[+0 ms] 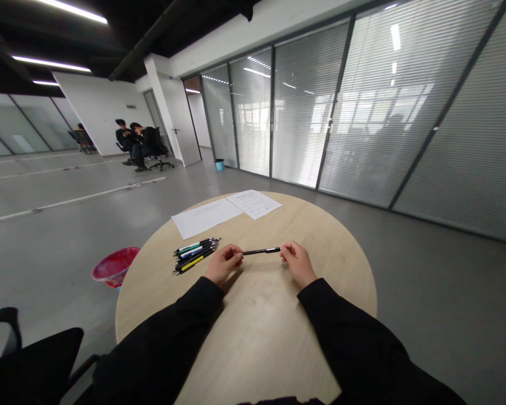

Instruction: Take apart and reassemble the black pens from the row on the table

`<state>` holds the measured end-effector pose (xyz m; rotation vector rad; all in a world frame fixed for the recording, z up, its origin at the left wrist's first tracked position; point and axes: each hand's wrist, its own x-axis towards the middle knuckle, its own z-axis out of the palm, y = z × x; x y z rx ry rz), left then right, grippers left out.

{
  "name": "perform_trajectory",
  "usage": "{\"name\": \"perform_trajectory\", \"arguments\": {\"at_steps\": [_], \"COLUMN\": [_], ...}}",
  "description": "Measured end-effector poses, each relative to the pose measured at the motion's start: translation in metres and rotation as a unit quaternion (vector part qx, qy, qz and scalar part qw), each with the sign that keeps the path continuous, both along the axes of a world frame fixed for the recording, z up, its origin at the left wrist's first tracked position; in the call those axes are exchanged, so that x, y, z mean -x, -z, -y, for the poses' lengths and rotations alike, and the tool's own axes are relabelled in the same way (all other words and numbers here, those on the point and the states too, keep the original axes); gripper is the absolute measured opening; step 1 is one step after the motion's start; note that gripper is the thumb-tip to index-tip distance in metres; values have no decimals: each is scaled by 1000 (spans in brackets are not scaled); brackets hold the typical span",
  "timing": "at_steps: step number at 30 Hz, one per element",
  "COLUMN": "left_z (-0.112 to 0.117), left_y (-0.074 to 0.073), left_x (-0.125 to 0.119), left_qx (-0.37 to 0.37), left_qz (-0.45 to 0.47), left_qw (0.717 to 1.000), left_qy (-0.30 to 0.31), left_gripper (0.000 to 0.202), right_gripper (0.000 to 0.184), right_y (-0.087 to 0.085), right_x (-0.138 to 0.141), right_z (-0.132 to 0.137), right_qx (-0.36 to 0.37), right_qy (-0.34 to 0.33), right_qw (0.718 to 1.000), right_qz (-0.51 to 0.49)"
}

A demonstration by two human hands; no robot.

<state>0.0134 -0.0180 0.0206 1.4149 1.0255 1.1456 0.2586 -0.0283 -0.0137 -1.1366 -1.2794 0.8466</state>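
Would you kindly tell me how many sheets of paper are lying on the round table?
2. Both lie at the far side of the round wooden table: a faintly printed sheet on the left and a printed sheet on the right. More could be hidden beneath them.

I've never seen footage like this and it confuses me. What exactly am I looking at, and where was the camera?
There is no machine here: the hands are a person's own, the left hand and the right hand, both bare. The one picture comes from a camera worn on that person's head, looking forward and down. Between the hands, held at its two ends, is a black pen. On the round wooden table lie a group of pens and two sheets of paper. Farther off, other people sit in chairs.
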Motion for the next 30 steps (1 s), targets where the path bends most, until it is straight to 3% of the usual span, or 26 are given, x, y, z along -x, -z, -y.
{"name": "perform_trajectory", "arguments": {"at_steps": [30], "left_z": [1], "left_y": [-1], "left_x": [-1], "left_qx": [-10], "left_qz": [-1], "left_qw": [1000], "left_qy": [-2], "left_gripper": [36], "right_gripper": [31], "right_y": [-7], "right_x": [0], "right_z": [6], "right_qx": [-5], "right_qy": [11], "right_qw": [999], "right_qz": [53]}}
